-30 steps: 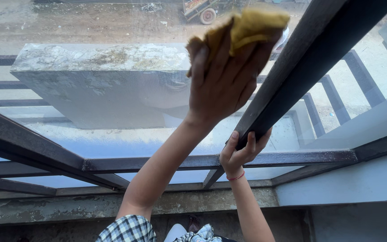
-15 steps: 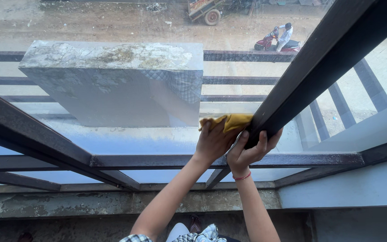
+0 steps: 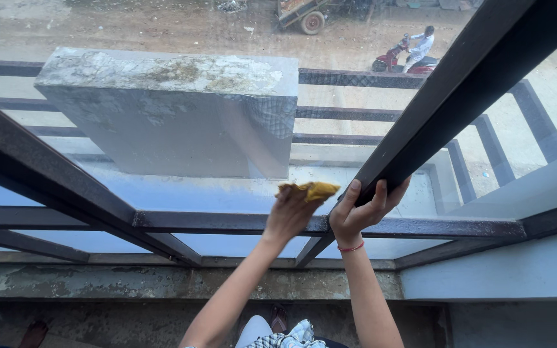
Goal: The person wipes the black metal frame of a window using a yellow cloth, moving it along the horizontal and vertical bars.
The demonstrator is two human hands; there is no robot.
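Left hand point(image 3: 289, 214) presses a bunched yellow cloth point(image 3: 309, 190) against the window pane point(image 3: 227, 193), low, just above the horizontal bar point(image 3: 227, 223). Right hand point(image 3: 363, 209) is clasped around the dark slanted frame bar point(image 3: 433, 122). Wiping well likely calls for flat, even pressure and overlapping strokes reaching the corner.

yellow cloth point(image 3: 311, 190), dark brown window frame point(image 3: 433, 122), red wrist thread point(image 3: 352, 247).

Open glass pane point(image 3: 214, 193) left of the left hand point(image 3: 290, 216), dark horizontal bar point(image 3: 227, 223) just below, slanted frame bar point(image 3: 446, 96) close on its right, gripped by the right hand point(image 3: 362, 211).
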